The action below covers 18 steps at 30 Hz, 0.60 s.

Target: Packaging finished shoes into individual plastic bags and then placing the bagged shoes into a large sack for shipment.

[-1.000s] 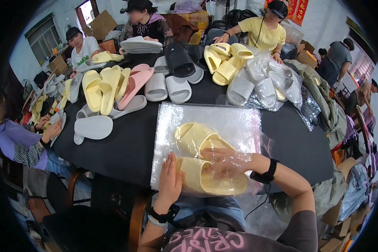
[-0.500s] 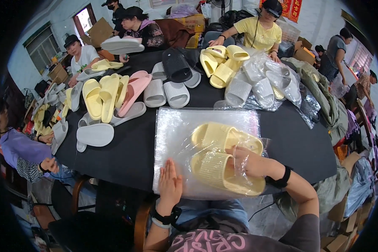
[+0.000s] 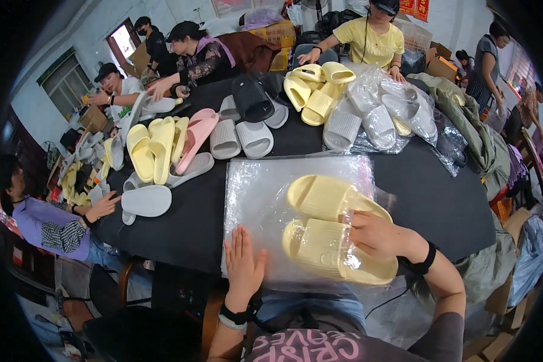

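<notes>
A pair of pale yellow slippers (image 3: pixel 320 244) lies side by side, toes to the left, on a stack of clear plastic bags (image 3: pixel 253 181) at the table's near edge. My right hand (image 3: pixel 377 234) is closed on the pair where the inner edges meet, its fingertips partly hidden by the straps. Shiny clear film covers part of the slippers and reaches to my fingers; how far they sit inside a bag is hard to tell. Flat on the stack's left side rests my left hand (image 3: pixel 242 262), fingers stretched out and holding nothing.
Grey, yellow and pink slippers (image 3: pixel 199 136) lie in a group at the left. Black slippers (image 3: pixel 253 99) and more yellow ones (image 3: pixel 320 90) are farther back. Bagged grey slippers (image 3: pixel 380 120) sit at the right. Several co-workers surround the black table (image 3: pixel 434 205).
My right hand and the yellow slippers have moved right across the bag stack, while my left hand stays flat. At the far left, a co-worker's hand has reached toward the grey slippers.
</notes>
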Each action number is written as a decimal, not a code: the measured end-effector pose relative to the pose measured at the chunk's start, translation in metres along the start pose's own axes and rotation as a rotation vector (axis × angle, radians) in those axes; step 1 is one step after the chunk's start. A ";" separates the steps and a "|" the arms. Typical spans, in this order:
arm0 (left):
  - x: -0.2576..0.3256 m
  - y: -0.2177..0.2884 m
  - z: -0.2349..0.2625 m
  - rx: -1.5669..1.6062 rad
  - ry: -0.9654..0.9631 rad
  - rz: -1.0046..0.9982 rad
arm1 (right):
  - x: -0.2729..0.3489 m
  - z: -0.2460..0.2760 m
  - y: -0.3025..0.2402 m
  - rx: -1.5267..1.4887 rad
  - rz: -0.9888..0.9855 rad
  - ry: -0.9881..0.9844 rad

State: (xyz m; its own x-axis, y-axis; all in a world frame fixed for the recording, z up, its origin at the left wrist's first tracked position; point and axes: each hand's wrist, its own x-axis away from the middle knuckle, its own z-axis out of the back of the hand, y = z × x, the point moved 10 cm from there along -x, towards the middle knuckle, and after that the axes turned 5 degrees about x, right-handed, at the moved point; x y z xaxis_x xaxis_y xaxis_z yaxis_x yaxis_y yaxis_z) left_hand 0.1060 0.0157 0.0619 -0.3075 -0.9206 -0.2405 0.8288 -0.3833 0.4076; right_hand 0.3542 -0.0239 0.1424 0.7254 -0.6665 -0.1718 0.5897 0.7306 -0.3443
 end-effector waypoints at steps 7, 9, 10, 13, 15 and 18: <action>-0.016 -0.025 -0.006 0.038 -0.053 -0.009 | -0.042 -0.022 0.030 0.030 0.031 -0.092; -0.019 -0.034 -0.021 0.036 -0.079 0.004 | -0.047 -0.043 0.045 0.029 -0.023 -0.169; -0.019 -0.033 -0.023 -0.030 -0.058 -0.016 | -0.047 -0.058 0.056 0.029 -0.081 -0.246; -0.019 -0.026 -0.028 -0.132 -0.024 -0.057 | -0.042 -0.062 0.047 0.216 0.012 0.065; -0.018 -0.022 -0.028 -0.171 -0.011 -0.074 | -0.038 -0.064 0.049 0.218 -0.012 0.062; -0.018 -0.024 -0.025 -0.157 -0.009 -0.039 | -0.029 -0.045 0.038 0.187 -0.069 -0.016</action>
State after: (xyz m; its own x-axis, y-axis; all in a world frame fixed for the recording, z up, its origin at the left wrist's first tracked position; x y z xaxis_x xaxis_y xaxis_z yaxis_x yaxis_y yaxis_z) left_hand 0.1034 0.0434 0.0345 -0.3446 -0.9061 -0.2454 0.8787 -0.4033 0.2553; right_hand 0.3401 0.0163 0.0929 0.6858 -0.7144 -0.1387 0.6926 0.6992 -0.1773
